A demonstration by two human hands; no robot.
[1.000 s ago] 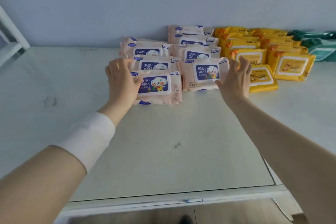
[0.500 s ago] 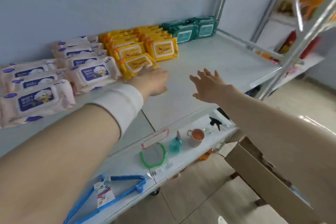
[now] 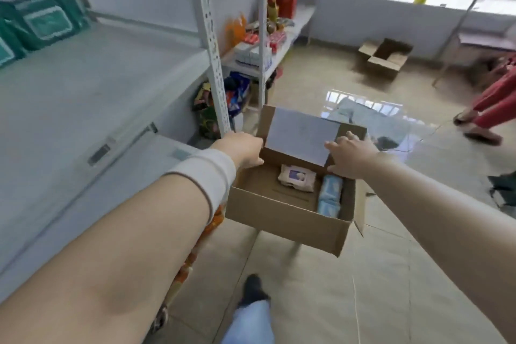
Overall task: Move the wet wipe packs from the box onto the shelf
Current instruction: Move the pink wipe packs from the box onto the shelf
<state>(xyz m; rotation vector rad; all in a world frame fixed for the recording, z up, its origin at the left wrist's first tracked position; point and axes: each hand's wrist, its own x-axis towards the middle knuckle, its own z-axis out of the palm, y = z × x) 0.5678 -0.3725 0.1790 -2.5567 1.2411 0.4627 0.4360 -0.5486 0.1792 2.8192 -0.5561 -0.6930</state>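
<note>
With both arms stretched fwd over cardboard box (image 3: 284, 212), noted as follows. Box open-topped, standing off the floor just right of the shelf (image 3: 92, 86) front edge; support underneath not clear. Rear flap upright, white sheet (image 3: 301, 138) stuck to its inner face.

Left hand (image 3: 243, 149): at box's rear-left corner, beside the flap's left edge. Fingers curled down and mostly hidden behind the knuckles; cannot tell whether gripping the cardboard or only resting against it. White wristband (image 3: 206, 173) on that forearm.

Right hand (image 3: 351, 158): over box's rear-right part, palm down, fingers spread and apart, holding nothing. Fingertips near the white sheet's right edge; contact w/ flap cannot be told, pic blurred.

Contents: pink wipe pack (image 3: 297, 177) lying flat on box floor, toward rear centre, purple label up. Blue wipe packs (image 3: 331, 198) along the right wall, stood on edge; count uncertain, approx two. Rest of box floor bare cardboard.

Shelf: white, metal uprights, to the left. Green wipe packs (image 3: 42, 22) at its far-left rear, leaning against each other.

Misc: second carton (image 3: 386, 57) open on tiled floor under the window, well apart. Red-trousered legs (image 3: 491, 106) of another person at right edge.
</note>
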